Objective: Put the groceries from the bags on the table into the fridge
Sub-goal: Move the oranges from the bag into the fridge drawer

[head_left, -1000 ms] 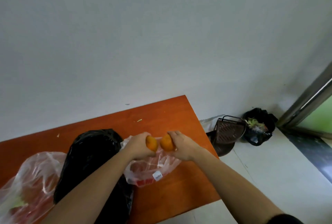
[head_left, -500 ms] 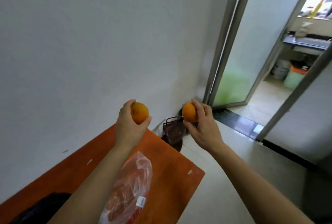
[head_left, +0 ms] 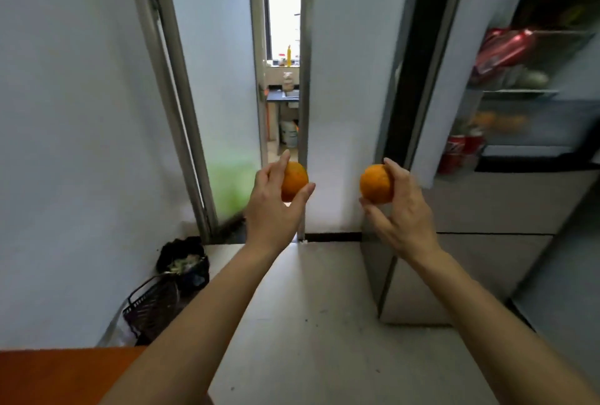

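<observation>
Obs.: the fridge [head_left: 506, 206] is the largest thing in view, standing open up and to the right of your right hand [head_left: 401, 209]. Its shelves are blurred, but a red bag [head_left: 503, 50] shows high above that hand, red cans [head_left: 461, 153] just to its upper right, and some orange shapes [head_left: 500, 120] sit in a tray above the cans, possibly the same fruit. A narrow doorway [head_left: 282, 80] lies beyond the gap between your hands. A corner of the orange table [head_left: 58, 375] sits under your left forearm, well behind both hands; no bags are in frame. A lined bin [head_left: 183, 263] and a dark basket [head_left: 152, 310] stand on the floor below and to the left of your left hand [head_left: 276, 209]. Both arms reach forward at about chest height, forearms nearly parallel, backs of the hands toward the camera. Each hand carries one orange, likely so that one trip moves two. Your left hand cups its orange [head_left: 296, 181] between the fingers on top and the thumb underneath. Your right hand mirrors it, fingers over its orange [head_left: 375, 183] and thumb below. The fruit rides at the fingertips, not deep in the palms, which suits a quick set-down. The hands are apart and the oranges do not touch. Judgement: carry phase, fruit not yet at the fridge, and the right-hand orange is nearer to it.
</observation>
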{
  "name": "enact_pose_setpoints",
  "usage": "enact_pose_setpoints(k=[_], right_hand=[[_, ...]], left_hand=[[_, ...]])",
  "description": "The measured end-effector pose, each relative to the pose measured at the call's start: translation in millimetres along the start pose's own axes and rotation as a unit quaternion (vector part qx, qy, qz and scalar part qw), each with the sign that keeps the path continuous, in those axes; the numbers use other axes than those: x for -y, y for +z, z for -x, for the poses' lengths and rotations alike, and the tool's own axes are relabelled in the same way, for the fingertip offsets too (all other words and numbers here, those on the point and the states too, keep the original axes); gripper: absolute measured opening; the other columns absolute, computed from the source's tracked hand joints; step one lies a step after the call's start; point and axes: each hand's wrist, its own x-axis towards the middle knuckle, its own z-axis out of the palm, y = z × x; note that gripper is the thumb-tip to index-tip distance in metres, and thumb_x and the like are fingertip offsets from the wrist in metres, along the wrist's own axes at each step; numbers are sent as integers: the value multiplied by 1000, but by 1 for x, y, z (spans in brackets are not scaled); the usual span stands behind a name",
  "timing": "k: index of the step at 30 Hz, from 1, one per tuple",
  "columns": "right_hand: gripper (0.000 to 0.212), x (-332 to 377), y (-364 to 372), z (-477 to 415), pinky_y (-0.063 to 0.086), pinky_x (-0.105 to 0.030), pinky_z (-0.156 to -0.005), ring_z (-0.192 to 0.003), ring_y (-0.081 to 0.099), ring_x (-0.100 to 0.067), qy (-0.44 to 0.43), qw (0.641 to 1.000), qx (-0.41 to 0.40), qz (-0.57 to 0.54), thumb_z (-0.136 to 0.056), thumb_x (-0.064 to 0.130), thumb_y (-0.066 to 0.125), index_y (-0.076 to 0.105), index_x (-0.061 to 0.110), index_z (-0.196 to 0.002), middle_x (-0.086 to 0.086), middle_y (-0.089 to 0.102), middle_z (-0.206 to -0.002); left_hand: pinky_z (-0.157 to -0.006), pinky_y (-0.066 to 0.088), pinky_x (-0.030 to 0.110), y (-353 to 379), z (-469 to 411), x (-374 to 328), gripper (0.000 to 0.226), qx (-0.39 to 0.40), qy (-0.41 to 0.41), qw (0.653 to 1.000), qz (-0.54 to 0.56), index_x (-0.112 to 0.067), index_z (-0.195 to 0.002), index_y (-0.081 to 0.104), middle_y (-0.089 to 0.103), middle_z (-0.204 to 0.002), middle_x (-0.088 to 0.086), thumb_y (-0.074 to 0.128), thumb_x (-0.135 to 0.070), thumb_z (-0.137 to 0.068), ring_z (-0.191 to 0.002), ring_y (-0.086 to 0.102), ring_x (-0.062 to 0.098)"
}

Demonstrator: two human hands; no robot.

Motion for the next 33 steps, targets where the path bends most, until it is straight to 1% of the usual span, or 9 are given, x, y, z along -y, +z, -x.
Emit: enact_pose_setpoints(k=[5, 8, 12, 14, 18, 22, 25, 30, 33], right_hand=[[74, -97, -103, 20, 47, -39, -83, -111, 52, -21, 54, 995, -83, 12, -89, 45, 71, 29, 25, -146, -7, 41, -140], [73, -154, -159, 32, 48, -39, -85, -111, 52, -21, 77, 990, -114, 17, -89, 44, 71, 31, 24, -147, -6, 40, -139], [73, -223, -225, 38, 41, -33, -82, -107, 45, -13, 85, 989, -118, 39, -90, 46, 69, 30, 24, -148, -7, 39, -140], [73, -252, -249, 36, 41, -33, -81, -107, 46, -13, 98, 987, -118, 45, -91, 47, 67, 29, 24, -149, -7, 39, -141], [74, -307, -276, 23, 42, -32, -84, -113, 52, -21, 109, 985, -128, 41, -90, 47, 68, 27, 25, -149, -7, 39, -143], [75, -363, -285, -2, 45, -35, -86, -115, 54, -22, 121, 981, -143, 46, -91, 46, 68, 27, 27, -150, -6, 38, -144], [74, -406, -285, -30, 47, -37, -90, -119, 53, -22, 135, 979, -149, 46, -91, 47, 66, 25, 30, -150, -4, 36, -145], [76, -475, -286, -102, 45, -35, -91, -123, 52, -24, 137, 975, -160, 72, -91, 45, 68, 27, 27, -152, -5, 36, -147], [77, -510, -296, -156, 49, -42, -93, -122, 53, -24, 142, 973, -161, 83, -91, 47, 67, 25, 31, -152, -3, 35, -147]], left_hand=[[-91, 41, 27, 105, 16, -94, 72, 40, 55, 997, 19, -29, -151, 32, 41, -146, 6, 65, -46, -90, -122, 50, 23], [-94, 49, 33, 166, 30, -149, 73, 53, 66, 996, 36, -30, -151, 32, 41, -145, 4, 65, -49, -89, -122, 50, 23], [-89, 47, 26, 238, 42, -210, 76, 75, 103, 991, 42, -32, -151, 30, 39, -145, 1, 61, -55, -86, -119, 45, 13], [-87, 44, 24, 269, 42, -232, 76, 83, 110, 990, 39, -34, -151, 29, 38, -146, -1, 62, -56, -87, -119, 43, 11], [-88, 46, 25, 326, 28, -263, 74, 99, 126, 986, 42, -40, -150, 27, 35, -146, -4, 61, -57, -87, -118, 42, 9], [-92, 51, 31, 385, 1, -280, 71, 104, 143, 983, 55, -46, -148, 25, 34, -145, -7, 63, -55, -89, -121, 43, 10], [-95, 50, 35, 436, -26, -286, 68, 98, 152, 981, 72, -40, -148, 32, 38, -141, -6, 64, -53, -89, -121, 46, 12], [-93, 49, 34, 527, -99, -295, 67, 87, 137, 981, 108, -35, -147, 38, 41, -138, -3, 66, -52, -88, -121, 49, 16], [-95, 48, 35, 575, -152, -311, 67, 87, 128, 978, 138, -35, -147, 39, 42, -138, -2, 66, -50, -88, -121, 51, 18]])
